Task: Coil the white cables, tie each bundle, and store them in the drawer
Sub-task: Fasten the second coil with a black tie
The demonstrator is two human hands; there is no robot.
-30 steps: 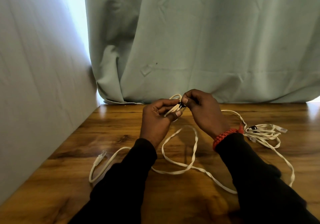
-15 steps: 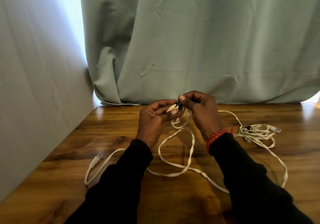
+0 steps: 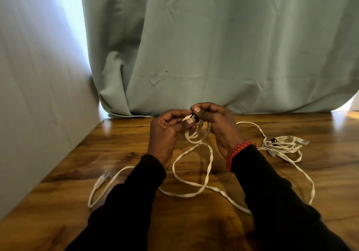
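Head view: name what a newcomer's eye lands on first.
Both hands, left hand and right hand, pinch a white cable and a small black tie above the wooden table. A second cable bundle lies at right, before a green curtain.

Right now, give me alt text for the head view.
Both hands, left hand and right hand, pinch a small black tie on a loose white cable above a wooden table. A second bundle lies at right.
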